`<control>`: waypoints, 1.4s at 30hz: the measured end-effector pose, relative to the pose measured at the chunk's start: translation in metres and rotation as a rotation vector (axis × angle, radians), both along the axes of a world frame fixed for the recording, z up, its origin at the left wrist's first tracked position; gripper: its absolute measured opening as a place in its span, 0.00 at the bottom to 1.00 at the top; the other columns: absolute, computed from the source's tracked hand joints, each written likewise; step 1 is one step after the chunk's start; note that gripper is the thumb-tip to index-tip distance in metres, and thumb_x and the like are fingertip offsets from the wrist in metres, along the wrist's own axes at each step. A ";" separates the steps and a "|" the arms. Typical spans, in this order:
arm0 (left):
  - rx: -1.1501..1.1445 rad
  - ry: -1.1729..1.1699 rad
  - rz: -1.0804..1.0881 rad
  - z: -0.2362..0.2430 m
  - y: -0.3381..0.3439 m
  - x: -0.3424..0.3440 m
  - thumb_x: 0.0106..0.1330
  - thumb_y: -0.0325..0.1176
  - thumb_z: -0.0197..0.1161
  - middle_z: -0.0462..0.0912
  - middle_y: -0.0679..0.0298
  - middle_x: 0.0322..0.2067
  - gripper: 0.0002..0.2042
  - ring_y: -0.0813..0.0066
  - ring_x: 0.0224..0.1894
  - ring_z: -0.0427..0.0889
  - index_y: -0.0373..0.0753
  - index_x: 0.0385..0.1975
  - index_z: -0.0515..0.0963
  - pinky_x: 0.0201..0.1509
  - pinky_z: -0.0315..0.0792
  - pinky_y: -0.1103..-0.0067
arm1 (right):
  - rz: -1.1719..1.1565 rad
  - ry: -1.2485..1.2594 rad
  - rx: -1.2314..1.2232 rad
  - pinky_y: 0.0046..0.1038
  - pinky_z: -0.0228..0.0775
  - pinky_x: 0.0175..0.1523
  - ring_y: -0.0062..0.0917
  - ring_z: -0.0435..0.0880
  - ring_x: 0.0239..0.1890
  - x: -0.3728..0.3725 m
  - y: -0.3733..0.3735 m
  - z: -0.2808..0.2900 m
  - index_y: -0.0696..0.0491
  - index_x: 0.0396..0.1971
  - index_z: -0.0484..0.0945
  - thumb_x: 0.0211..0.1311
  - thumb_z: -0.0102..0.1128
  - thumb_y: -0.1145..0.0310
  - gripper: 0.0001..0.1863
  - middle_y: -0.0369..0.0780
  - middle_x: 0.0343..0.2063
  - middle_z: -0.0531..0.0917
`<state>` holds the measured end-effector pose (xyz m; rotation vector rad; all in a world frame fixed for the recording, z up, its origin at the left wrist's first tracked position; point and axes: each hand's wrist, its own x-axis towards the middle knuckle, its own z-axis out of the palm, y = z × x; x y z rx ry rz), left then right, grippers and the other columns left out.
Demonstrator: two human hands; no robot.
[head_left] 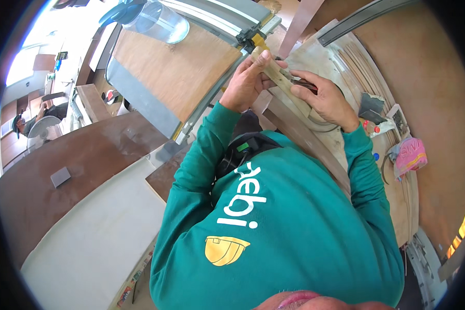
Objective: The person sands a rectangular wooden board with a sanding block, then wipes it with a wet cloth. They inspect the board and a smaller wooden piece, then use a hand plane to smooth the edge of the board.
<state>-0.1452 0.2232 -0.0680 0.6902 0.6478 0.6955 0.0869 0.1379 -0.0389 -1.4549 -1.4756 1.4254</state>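
Note:
A narrow pale wooden piece (pixel 280 77) slants between my two hands over the cluttered bench. My left hand (pixel 247 81) is closed around its upper part, thumb along the top near the end. My right hand (pixel 326 99) is curled at the other side of the wood, thumb against it. Something dark and slim shows under the right fingers; its kind is mostly hidden by the hand. Just beyond my left hand is a black and yellow clamp-like fitting (pixel 254 39) on a metal rail. Below the hands lies a long brown board (pixel 307 138).
A clear jug with a blue lid (pixel 163 25) stands on a plywood panel (pixel 173 70) at upper left. A pink packet (pixel 411 159) and a red-capped bottle (pixel 369 127) lie at right, near stacked strips (pixel 364 67). A grey block (pixel 60 177) rests on a brown surface. Far left are a person (pixel 41 111) and a fan (pixel 44 129).

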 end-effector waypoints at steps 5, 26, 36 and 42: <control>0.072 0.295 -0.102 -0.011 -0.021 -0.043 0.79 0.51 0.59 0.79 0.52 0.61 0.30 0.63 0.63 0.80 0.30 0.67 0.67 0.68 0.76 0.68 | -0.055 0.204 -0.315 0.30 0.77 0.59 0.27 0.85 0.53 -0.006 0.001 0.002 0.65 0.64 0.76 0.73 0.67 0.51 0.34 0.47 0.52 0.86; 0.194 0.353 -0.155 -0.070 -0.090 -0.044 0.66 0.54 0.74 0.80 0.51 0.32 0.29 0.69 0.34 0.79 0.29 0.38 0.72 0.38 0.76 0.69 | 0.258 -0.360 -0.735 0.25 0.76 0.53 0.17 0.82 0.46 -0.062 0.053 0.043 0.61 0.67 0.76 0.75 0.61 0.60 0.27 0.40 0.46 0.88; 0.266 0.353 -0.079 -0.075 -0.092 -0.040 0.63 0.57 0.75 0.75 0.53 0.28 0.31 0.65 0.30 0.74 0.29 0.35 0.71 0.35 0.73 0.68 | 0.235 -0.353 -0.863 0.22 0.76 0.55 0.16 0.81 0.48 -0.066 0.058 0.051 0.62 0.70 0.73 0.77 0.60 0.65 0.27 0.38 0.49 0.86; 0.269 0.369 -0.119 -0.072 -0.090 -0.044 0.62 0.59 0.75 0.75 0.52 0.27 0.33 0.64 0.30 0.75 0.30 0.35 0.71 0.35 0.72 0.67 | 0.218 -0.340 -0.844 0.23 0.75 0.56 0.15 0.81 0.48 -0.070 0.053 0.072 0.62 0.69 0.73 0.77 0.59 0.67 0.26 0.38 0.50 0.85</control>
